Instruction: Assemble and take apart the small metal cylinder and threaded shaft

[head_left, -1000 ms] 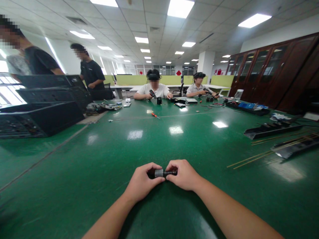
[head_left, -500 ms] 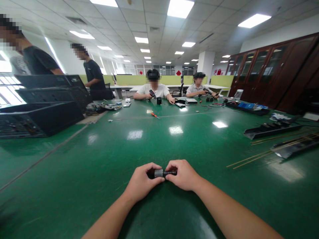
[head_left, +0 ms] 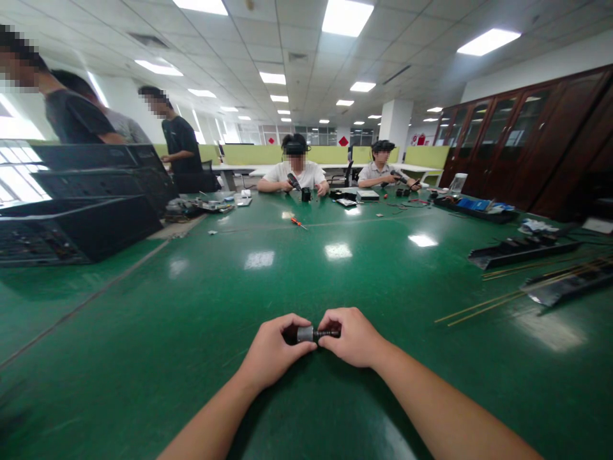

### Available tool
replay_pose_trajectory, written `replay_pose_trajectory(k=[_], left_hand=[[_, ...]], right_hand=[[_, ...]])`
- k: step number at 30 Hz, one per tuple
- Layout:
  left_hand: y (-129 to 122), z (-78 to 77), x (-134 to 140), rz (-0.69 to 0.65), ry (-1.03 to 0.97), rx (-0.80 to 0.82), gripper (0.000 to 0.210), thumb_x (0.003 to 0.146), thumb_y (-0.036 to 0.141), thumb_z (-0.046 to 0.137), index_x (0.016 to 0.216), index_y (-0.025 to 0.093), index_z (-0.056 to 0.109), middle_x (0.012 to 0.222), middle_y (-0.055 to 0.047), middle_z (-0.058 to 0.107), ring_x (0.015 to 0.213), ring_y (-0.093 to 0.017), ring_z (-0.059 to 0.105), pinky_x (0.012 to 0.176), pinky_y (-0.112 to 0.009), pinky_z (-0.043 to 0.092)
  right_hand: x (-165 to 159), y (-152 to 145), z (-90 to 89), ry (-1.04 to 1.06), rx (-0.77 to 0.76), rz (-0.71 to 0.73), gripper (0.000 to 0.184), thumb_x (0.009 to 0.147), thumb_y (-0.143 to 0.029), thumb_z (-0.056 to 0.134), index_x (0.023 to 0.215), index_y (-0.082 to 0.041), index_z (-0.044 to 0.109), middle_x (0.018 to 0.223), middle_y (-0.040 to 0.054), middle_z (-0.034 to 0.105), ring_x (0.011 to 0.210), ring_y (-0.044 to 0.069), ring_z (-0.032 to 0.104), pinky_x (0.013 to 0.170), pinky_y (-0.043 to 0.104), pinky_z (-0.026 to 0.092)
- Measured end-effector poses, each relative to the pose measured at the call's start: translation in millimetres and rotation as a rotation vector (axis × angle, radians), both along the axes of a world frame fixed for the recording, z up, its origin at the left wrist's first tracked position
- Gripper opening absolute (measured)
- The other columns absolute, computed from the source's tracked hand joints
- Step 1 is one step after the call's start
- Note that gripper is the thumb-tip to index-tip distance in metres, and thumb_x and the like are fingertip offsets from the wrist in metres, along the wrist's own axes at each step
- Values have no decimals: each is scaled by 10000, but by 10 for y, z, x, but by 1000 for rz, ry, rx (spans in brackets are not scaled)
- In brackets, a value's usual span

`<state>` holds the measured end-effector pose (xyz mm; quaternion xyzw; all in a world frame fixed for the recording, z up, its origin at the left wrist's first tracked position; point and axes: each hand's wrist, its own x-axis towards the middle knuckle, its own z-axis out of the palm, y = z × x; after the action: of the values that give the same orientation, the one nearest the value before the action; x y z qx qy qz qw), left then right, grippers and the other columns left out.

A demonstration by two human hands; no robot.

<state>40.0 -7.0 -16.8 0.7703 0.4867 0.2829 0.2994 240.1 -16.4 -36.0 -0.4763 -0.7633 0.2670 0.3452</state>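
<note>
Low in the middle of the head view, a small grey metal cylinder (head_left: 305,334) lies sideways just over the green table (head_left: 230,281). From its right end runs a thin dark ribbed shaft (head_left: 327,333). My left hand (head_left: 269,349) is closed round the cylinder, thumb below and fingers above. On the shaft, my right hand (head_left: 353,337) pinches with thumb and fingertips. The fingers hide both outer ends of the piece. Whether cylinder and shaft are a single part, I cannot tell.
An orange screwdriver (head_left: 297,223) lies farther up the table. At left stand black computer cases (head_left: 115,223); at right are metal channels (head_left: 569,284) with thin brass-coloured rods (head_left: 483,310). Two people sit opposite, one with a power drill (head_left: 294,181); others stand at left.
My hands and the cylinder with its shaft stay practically still. Across the table, the seated person in white has drawn one hand inward. A person at far left has shifted into clearer view.
</note>
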Motion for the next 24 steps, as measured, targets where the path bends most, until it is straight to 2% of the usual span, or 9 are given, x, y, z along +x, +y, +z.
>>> replay_pose_trajectory(k=[24], left_hand=[[6, -12, -5, -7, -27, -4, 227, 689, 271, 756, 903, 214, 703, 860, 2, 730, 822, -206, 661, 765, -301, 471]], right_hand=[[8, 7, 16, -32, -47, -12, 97, 750, -219, 699, 843, -195, 707, 773, 4, 699, 700, 144, 612, 638, 237, 417]])
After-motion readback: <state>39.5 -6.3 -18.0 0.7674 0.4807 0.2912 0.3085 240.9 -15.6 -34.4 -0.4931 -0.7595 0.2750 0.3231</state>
